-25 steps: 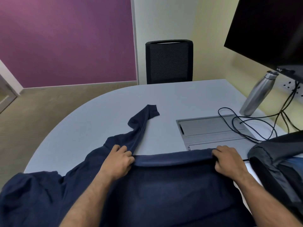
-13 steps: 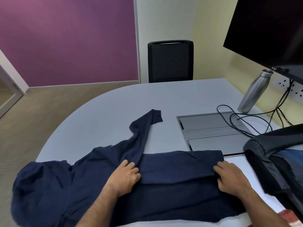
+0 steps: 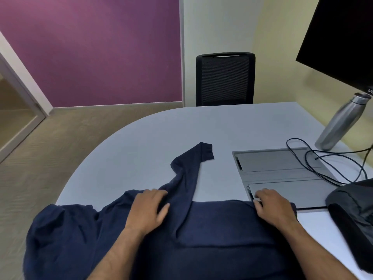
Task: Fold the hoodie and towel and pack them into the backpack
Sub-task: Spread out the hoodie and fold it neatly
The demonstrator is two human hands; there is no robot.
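A navy-blue fabric hoodie lies spread across the near edge of a pale grey, round-ended worktop, its body partly folded so that a straight fold edge runs between the two hands. One sleeve extends away from the body toward the middle of the worktop, ending in a ribbed cuff, while the hood end bunches at the near left edge and hangs partly over it. The left hand rests flat on the cloth at the base of the sleeve, its fingers straight and loosely together, pressing the fabric down. The right hand rests on the right end of the fold edge, its fingers bent over that edge at the cloth's border; whether they pinch the cloth cannot be told. A black fabric backpack sits at the near right edge of the worktop, just beside the hoodie, only partly in view. No towel can be made out. A grey metal hatch panel is set flush into the worktop beyond the right hand, with a looped black cable lying over it. A brushed-steel bottle stands upright near the far right edge, below a dark wall screen. A black mesh-backed chair stands at the far edge.
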